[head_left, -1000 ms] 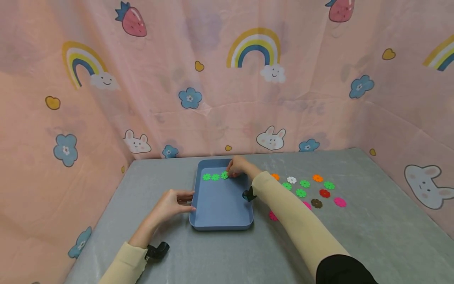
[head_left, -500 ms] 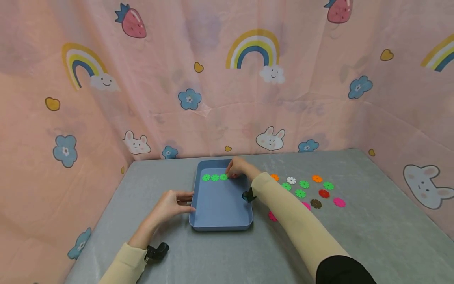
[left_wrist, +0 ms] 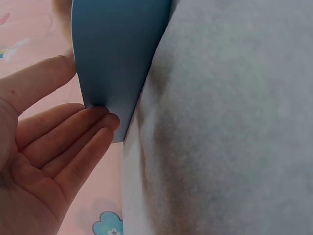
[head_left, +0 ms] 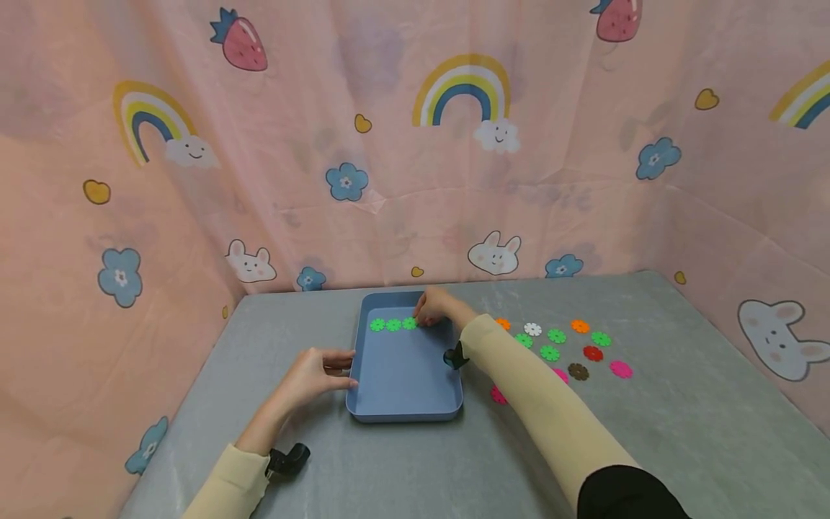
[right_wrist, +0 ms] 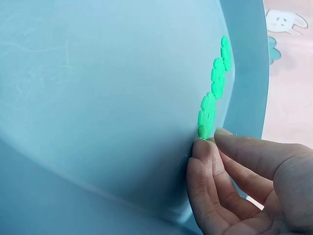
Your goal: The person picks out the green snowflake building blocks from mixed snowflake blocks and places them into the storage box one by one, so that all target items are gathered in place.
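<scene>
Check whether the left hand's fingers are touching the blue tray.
Touching. The left wrist view shows the left hand with its fingertips pressed against the outer wall of the blue tray, no gap between them.

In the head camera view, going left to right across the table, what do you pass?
Left hand → blue tray → row of green flower pieces → right hand → loose flower pieces on the table.

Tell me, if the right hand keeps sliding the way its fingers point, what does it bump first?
Probably the nearest green flower piece: the right hand fingertips already sit at its edge inside the blue tray.
</scene>
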`<state>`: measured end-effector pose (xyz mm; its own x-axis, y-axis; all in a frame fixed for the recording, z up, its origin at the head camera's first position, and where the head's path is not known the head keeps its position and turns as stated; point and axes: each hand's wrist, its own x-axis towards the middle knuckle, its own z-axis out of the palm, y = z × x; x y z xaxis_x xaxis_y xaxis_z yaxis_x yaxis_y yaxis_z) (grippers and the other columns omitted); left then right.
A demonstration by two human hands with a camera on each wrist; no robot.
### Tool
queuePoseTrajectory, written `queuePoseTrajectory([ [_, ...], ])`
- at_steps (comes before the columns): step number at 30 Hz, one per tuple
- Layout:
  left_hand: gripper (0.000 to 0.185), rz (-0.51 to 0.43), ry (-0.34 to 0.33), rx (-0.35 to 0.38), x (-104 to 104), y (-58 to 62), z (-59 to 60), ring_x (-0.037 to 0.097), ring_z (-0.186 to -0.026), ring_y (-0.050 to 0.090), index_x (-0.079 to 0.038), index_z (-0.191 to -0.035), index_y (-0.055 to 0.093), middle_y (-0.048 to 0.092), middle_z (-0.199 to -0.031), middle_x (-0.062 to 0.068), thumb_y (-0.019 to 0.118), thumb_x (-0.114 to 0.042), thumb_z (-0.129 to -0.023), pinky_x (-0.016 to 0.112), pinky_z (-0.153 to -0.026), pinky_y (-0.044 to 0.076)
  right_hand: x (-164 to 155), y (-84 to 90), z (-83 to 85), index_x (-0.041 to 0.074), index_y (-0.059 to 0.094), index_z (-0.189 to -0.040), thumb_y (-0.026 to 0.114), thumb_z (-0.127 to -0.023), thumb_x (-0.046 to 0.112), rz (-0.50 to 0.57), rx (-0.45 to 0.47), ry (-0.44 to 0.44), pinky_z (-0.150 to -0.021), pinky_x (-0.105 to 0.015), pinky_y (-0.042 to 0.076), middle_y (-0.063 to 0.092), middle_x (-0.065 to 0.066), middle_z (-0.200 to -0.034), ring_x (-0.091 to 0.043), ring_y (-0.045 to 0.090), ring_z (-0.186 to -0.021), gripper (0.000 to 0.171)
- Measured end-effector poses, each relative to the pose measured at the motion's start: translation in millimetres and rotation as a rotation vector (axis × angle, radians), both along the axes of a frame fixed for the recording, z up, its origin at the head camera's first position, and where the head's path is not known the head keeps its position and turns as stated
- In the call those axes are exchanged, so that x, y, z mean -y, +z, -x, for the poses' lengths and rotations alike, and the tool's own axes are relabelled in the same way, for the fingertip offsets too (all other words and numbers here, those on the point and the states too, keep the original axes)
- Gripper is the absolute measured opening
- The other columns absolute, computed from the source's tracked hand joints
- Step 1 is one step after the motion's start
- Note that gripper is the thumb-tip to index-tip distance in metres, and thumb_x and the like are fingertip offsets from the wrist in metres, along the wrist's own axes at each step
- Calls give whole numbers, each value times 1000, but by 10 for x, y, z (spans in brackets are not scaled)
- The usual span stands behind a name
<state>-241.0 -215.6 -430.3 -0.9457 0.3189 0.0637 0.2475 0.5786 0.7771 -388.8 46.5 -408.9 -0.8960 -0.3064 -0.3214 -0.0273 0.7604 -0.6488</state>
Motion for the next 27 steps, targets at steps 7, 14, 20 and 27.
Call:
queuePoseTrajectory([
  [7,57,1,-9,-2,-26,7,6,25,-101,68,-1,-123,63,67,-116,15,83,-22,-73,35,-83,56,-46,15,-3,1,72,-95,69,-85,6,-7,-13,9,-73,-29,55,66,-5,-75,-13,56,-63,12],
  [14,58,8,-21,-20,-22,0,18,25,-102,67,0,-123,63,67,-117,16,82,-24,-73,34,-82,57,-93,109,-31,1,71,-96,67,-86,8,-10,-88,40,-76,-32,56,69,-9,-82,-17,61,-68,13],
  [20,60,5,-21,-24,10,-32,31,25,-101,68,-1,-123,63,67,-117,15,82,-28,-73,33,-81,57,-157,268,-91,-1,70,-101,67,-88,11,-1,-165,110,-81,-36,57,71,-13,-93,-24,68,-82,18],
  [27,60,4,-21,-18,16,-28,15,25,-101,68,-1,-123,63,67,-117,16,82,-27,-73,33,-80,57,-344,402,-176,-1,69,-104,67,-89,16,31,-217,148,-79,-32,57,71,-14,-100,-31,68,-94,23],
])
